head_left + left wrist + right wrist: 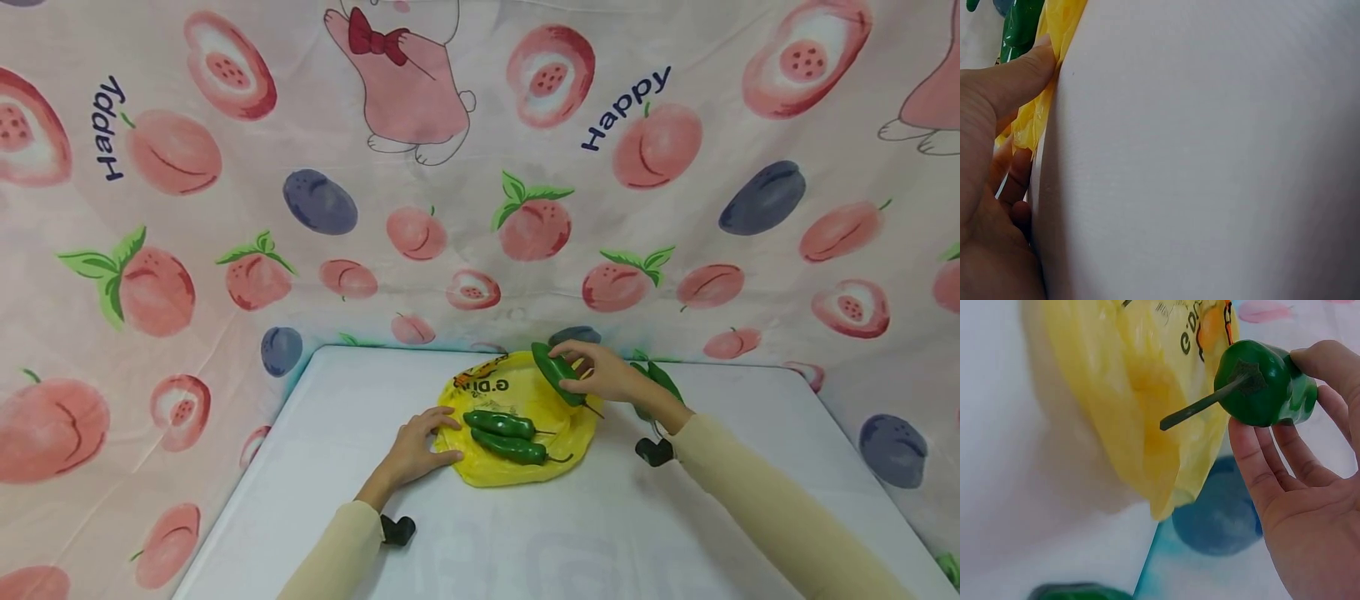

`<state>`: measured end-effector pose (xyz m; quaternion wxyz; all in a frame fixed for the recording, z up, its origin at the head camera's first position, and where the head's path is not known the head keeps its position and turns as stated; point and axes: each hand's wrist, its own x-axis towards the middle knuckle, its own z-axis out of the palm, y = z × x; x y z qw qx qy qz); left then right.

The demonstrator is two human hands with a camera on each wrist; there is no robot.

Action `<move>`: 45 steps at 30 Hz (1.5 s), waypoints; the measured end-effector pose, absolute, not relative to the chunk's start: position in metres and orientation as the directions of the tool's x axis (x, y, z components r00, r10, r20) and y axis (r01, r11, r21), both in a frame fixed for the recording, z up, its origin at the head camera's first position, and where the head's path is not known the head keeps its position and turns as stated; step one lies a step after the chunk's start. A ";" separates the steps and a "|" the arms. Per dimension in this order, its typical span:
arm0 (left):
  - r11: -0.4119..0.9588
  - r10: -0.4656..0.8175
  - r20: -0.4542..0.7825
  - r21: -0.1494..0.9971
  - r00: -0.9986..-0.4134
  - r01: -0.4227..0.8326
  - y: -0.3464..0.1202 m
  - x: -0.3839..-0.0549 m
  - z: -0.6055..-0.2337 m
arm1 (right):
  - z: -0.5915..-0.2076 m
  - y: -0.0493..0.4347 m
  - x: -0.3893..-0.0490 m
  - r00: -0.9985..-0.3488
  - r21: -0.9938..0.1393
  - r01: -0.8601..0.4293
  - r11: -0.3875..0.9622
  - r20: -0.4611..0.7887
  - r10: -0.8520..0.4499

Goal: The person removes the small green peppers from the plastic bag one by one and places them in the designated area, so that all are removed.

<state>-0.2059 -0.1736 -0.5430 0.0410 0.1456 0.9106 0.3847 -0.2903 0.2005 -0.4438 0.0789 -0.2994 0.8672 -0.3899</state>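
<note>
currently, right hand (603,372) pinches green pepper (551,372) between thumb and fingers, over far right part of yellow bag (487,472), stem pointing back toward person. left hand (411,447) at bag's left edge, thumb and fingers spread apart, touching it; cannot tell whether it grips. two more peppers (501,425) lie side by side on bag, between hands, just beside left fingertips. other peppers (664,381), partly hidden, beyond right wrist on white table (525,550).

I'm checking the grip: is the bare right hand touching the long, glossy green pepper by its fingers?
Touching. The right wrist view shows the right hand gripping the pepper, fingers against its skin.
</note>
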 end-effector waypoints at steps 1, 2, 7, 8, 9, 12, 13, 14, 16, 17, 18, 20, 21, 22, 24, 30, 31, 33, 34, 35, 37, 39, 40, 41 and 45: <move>0.660 0.297 0.038 0.714 -0.954 0.234 -0.174 -0.206 -0.543 | -0.443 0.204 -0.289 -0.814 -0.723 -0.450 0.523 0.093 -0.573; 0.659 0.299 0.039 0.714 -0.954 0.235 -0.174 -0.206 -0.543 | -0.442 0.208 -0.288 -0.818 -0.722 -0.449 0.527 0.094 -0.567; 0.665 0.295 0.036 0.710 -0.955 0.233 -0.174 -0.208 -0.543 | -0.441 0.228 -0.286 -0.832 -0.709 -0.453 0.541 0.118 -0.542; 0.667 0.294 0.036 0.708 -0.955 0.232 -0.174 -0.208 -0.543 | -0.442 0.232 -0.285 -0.836 -0.706 -0.449 0.547 0.117 -0.535; 0.668 0.293 0.036 0.707 -0.956 0.231 -0.174 -0.208 -0.542 | -0.442 0.236 -0.285 -0.840 -0.701 -0.449 0.555 0.118 -0.530; 0.668 0.293 0.035 0.707 -0.956 0.231 -0.173 -0.208 -0.542 | -0.442 0.248 -0.281 -0.863 -0.693 -0.421 0.586 0.105 -0.495; 0.667 0.294 0.035 0.708 -0.955 0.232 -0.173 -0.208 -0.541 | -0.442 0.252 -0.280 -0.868 -0.691 -0.414 0.593 0.102 -0.486; 0.667 0.296 0.035 0.708 -0.955 0.233 -0.173 -0.208 -0.541 | -0.442 0.256 -0.279 -0.872 -0.686 -0.410 0.601 0.101 -0.480; 0.667 0.297 0.035 0.708 -0.954 0.234 -0.173 -0.208 -0.541 | -0.442 0.264 -0.277 -0.878 -0.683 -0.405 0.607 0.106 -0.466; 0.667 0.298 0.036 0.707 -0.954 0.235 -0.173 -0.208 -0.542 | -0.442 0.267 -0.276 -0.880 -0.679 -0.407 0.610 0.112 -0.462; 0.667 0.298 0.036 0.707 -0.954 0.235 -0.173 -0.208 -0.542 | -0.442 0.271 -0.275 -0.879 -0.677 -0.412 0.610 0.118 -0.463; 0.669 0.297 0.035 0.705 -0.954 0.234 -0.173 -0.208 -0.542 | -0.441 0.278 -0.273 -0.880 -0.674 -0.414 0.611 0.125 -0.458; 0.670 0.297 0.034 0.705 -0.954 0.233 -0.173 -0.208 -0.542 | -0.440 0.282 -0.272 -0.881 -0.673 -0.414 0.613 0.128 -0.455; 0.671 0.297 0.033 0.704 -0.954 0.233 -0.173 -0.208 -0.542 | -0.439 0.285 -0.270 -0.883 -0.673 -0.414 0.613 0.131 -0.452; 0.672 0.297 0.034 0.703 -0.954 0.234 -0.173 -0.209 -0.542 | -0.438 0.293 -0.267 -0.886 -0.674 -0.409 0.615 0.132 -0.444; 0.668 0.303 0.042 0.703 -0.952 0.244 -0.173 -0.209 -0.543 | -0.436 0.314 -0.254 -0.905 -0.682 -0.378 0.626 0.130 -0.405; 0.669 0.303 0.042 0.702 -0.952 0.244 -0.172 -0.209 -0.543 | -0.437 0.318 -0.253 -0.908 -0.681 -0.373 0.630 0.129 -0.399; 0.669 0.300 0.041 0.703 -0.953 0.241 -0.172 -0.209 -0.544 | -0.438 0.325 -0.249 -0.914 -0.685 -0.359 0.634 0.122 -0.386; 0.670 0.298 0.039 0.703 -0.954 0.238 -0.172 -0.209 -0.544 | -0.439 0.328 -0.247 -0.919 -0.687 -0.350 0.637 0.119 -0.377; 0.672 0.297 0.037 0.702 -0.954 0.237 -0.172 -0.208 -0.545 | -0.440 0.332 -0.245 -0.921 -0.686 -0.346 0.640 0.118 -0.371; 0.674 0.297 0.034 0.701 -0.954 0.235 -0.173 -0.208 -0.546 | -0.441 0.338 -0.241 -0.929 -0.690 -0.329 0.644 0.115 -0.351; 0.673 0.296 0.034 0.702 -0.955 0.233 -0.173 -0.208 -0.546 | -0.442 0.345 -0.238 -0.934 -0.689 -0.323 0.649 0.119 -0.338; 0.674 0.295 0.031 0.702 -0.955 0.231 -0.173 -0.207 -0.546 | -0.443 0.348 -0.236 -0.935 -0.684 -0.322 0.654 0.122 -0.333; 0.674 0.295 0.029 0.702 -0.955 0.230 -0.173 -0.207 -0.546 | -0.443 0.351 -0.235 -0.937 -0.683 -0.320 0.657 0.123 -0.328; 0.670 0.295 0.039 0.704 -0.955 0.235 -0.173 -0.206 -0.544 | -0.445 0.360 -0.230 -0.946 -0.671 -0.300 0.678 0.118 -0.302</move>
